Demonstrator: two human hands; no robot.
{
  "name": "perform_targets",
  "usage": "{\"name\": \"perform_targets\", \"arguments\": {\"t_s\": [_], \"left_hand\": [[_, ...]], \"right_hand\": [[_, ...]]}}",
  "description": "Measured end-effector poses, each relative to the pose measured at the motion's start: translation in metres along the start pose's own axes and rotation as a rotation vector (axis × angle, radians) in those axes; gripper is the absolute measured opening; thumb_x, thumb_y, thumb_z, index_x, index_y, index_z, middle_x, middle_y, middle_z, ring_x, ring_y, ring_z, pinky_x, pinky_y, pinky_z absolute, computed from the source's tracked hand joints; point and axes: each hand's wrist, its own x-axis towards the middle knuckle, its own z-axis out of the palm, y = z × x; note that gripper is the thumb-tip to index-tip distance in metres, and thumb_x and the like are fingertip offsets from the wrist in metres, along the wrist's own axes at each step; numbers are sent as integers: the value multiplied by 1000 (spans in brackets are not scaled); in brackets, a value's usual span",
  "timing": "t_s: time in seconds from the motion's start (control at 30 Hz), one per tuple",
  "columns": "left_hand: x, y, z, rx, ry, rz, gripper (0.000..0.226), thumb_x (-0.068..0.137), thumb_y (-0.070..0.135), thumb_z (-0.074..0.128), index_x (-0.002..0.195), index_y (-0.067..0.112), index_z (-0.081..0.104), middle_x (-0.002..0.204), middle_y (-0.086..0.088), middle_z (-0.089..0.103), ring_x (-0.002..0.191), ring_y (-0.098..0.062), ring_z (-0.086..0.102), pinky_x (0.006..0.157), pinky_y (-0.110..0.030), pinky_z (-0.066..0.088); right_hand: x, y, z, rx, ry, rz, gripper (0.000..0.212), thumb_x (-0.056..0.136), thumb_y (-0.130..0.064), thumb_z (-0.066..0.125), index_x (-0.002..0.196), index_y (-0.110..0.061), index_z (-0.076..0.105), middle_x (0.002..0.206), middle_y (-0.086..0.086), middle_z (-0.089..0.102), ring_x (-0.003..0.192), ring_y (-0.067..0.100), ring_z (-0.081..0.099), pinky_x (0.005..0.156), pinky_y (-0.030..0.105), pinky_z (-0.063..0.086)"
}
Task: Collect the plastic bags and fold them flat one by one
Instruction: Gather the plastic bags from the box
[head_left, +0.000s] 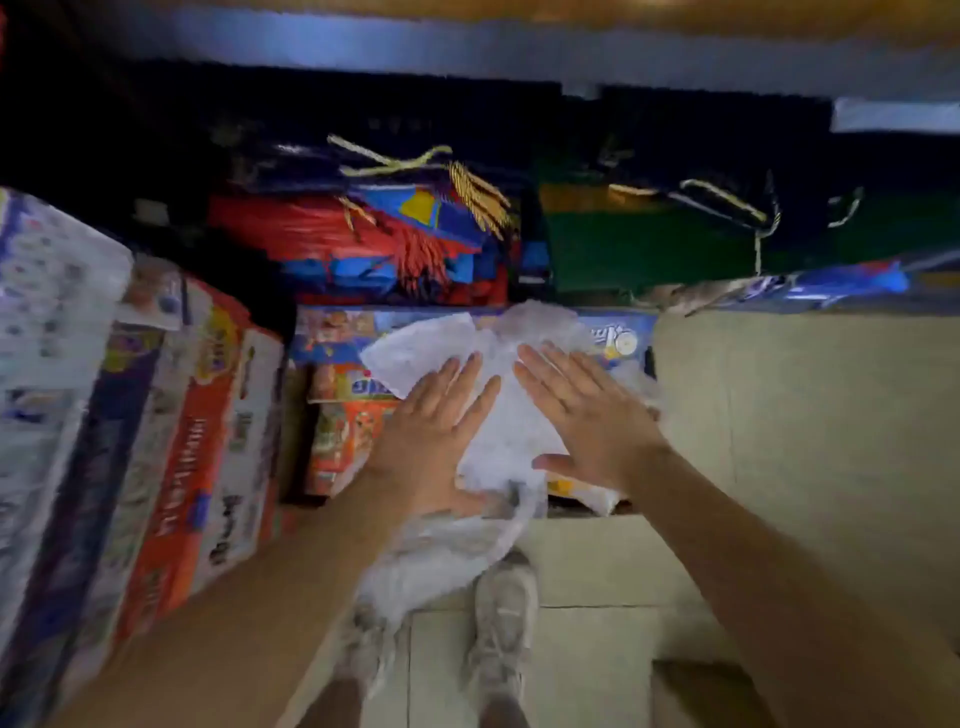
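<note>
A thin, crinkled white plastic bag (498, 415) lies spread over the top of a colourful printed cardboard box (343, 384) just above the centre of the view, with one loose end trailing off the near edge toward six o'clock, above the person's pale sneakers (506, 623) on the beige tiled floor (779, 441). The left hand (431, 441) lies flat on the bag's nine o'clock side, fingers straight and spread, pointing toward one o'clock. The right hand (587, 415) mirrors it on the three o'clock side, fingers straight and pointing toward eleven o'clock, thumb stretched toward the left hand. Neither hand grasps anything — both palms simply press the film down.

The step in hand looks like smoothing the bag before a fold. To do it well, the palms would best sweep outward from the middle toward nine and three o'clock, pushing trapped air to the open end rather than sealing it in. The dangling tail at six o'clock should be drawn up onto the box first, or the fold will come out skewed. The film looks slippery and light, so steady downward pressure from one hand while the other folds would keep it from creeping off the edge.

At nine o'clock, stacked printed cartons (171, 441) stand beside the box; at twelve o'clock sit a red and blue gift bag with yellow cord handles (415, 228) and a dark green bag (649, 244).
</note>
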Motion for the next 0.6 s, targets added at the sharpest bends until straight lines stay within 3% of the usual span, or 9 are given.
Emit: {"name": "perform_targets", "arguments": {"t_s": [0.1, 0.17, 0.2, 0.33, 0.4, 0.47, 0.53, 0.6], "left_hand": [[9, -4, 24, 75, -114, -28, 130, 50, 84, 55, 147, 16, 0, 153, -19, 6, 140, -38, 12, 112, -47, 9], [12, -9, 42, 61, -197, -93, 124, 64, 73, 60, 143, 22, -21, 155, -16, -3, 142, -35, 2, 114, -44, 3], [13, -12, 43, 41, -245, -127, 119, 70, 66, 62, 143, 22, -22, 155, -14, 0, 143, -33, 4, 115, -42, 7], [10, -27, 53, 87, -275, -173, 98, 68, 43, 74, 145, 16, 19, 136, -12, 37, 123, -28, 43, 99, -34, 37], [12, -28, 59, 83, -260, -165, 82, 73, 26, 71, 141, 12, 26, 135, -13, 40, 122, -28, 44, 100, -34, 35], [14, -29, 65, -32, -315, -186, 75, 80, 22, 63, 142, 12, 22, 141, -12, 35, 128, -27, 38, 105, -34, 28], [11, -33, 61, -261, -254, -207, 78, 74, 27, 68, 140, 11, 29, 139, -13, 40, 126, -29, 41, 102, -35, 32], [-10, -34, 53, -479, -95, -237, 75, 68, 34, 60, 135, 8, 38, 133, -17, 46, 121, -35, 45, 100, -37, 35]], "right_hand": [[15, 2, 22, -21, -208, -20, 105, 81, -66, 50, 148, -11, -9, 158, 9, -4, 146, 26, -3, 116, 40, -6], [21, 7, 30, 11, -310, 74, 99, 82, -66, 48, 149, -16, -6, 158, 6, -1, 145, 25, 2, 116, 43, 2], [19, 9, 30, 54, -304, 90, 96, 82, -66, 48, 149, -18, -1, 158, 4, 2, 144, 24, 6, 116, 43, 5], [1, 23, 36, 126, -358, 51, 99, 75, -79, 37, 150, -24, 2, 158, 0, 4, 144, 18, 6, 116, 38, -1], [-11, 30, 39, 137, -392, 21, 108, 68, -77, 52, 150, -25, 5, 157, -1, 10, 143, 17, 14, 115, 35, 0], [-18, 32, 48, 30, -356, 8, 117, 52, -70, 73, 147, -20, 26, 149, 4, 36, 133, 21, 40, 112, 38, 21], [-12, 29, 62, -69, -248, 30, 110, 32, -49, 89, 130, -12, 54, 124, 11, 61, 108, 28, 62, 90, 41, 49], [-1, 18, 70, -62, -203, 54, 80, 38, -15, 87, 115, -8, 63, 104, 17, 67, 90, 33, 66, 70, 39, 54]]}}
